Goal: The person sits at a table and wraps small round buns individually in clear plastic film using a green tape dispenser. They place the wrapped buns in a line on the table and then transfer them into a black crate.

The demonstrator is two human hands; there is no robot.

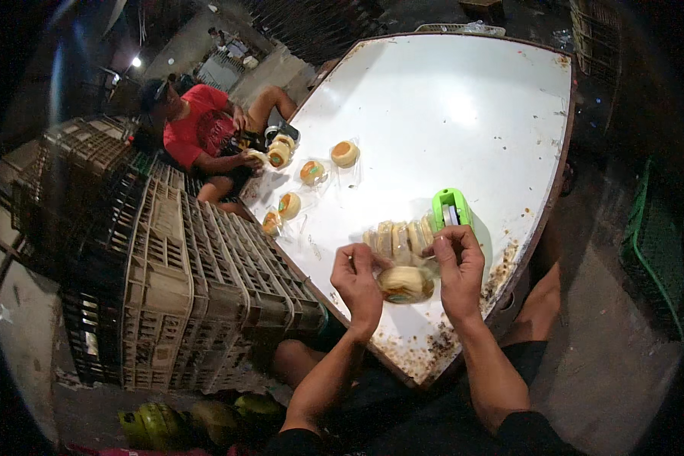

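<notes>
A round bread bun in a clear plastic bag (404, 284) hangs between my two hands above the near end of the white table (433, 131). My left hand (360, 279) pinches one side of the bag's upper part, and my right hand (461, 268) pinches the other side. Just beyond the bun, a row of several wrapped buns (396, 239) lies on the table. A green tape dispenser (450, 208) with a roll in it stands right beyond my right hand.
More wrapped buns (345, 154) lie along the table's left side. A person in a red shirt (199, 125) sits at the left edge, one hand on a bun. Stacked plastic crates (205, 268) stand left of the table. Green gas cylinders (159, 422) are at the lower left.
</notes>
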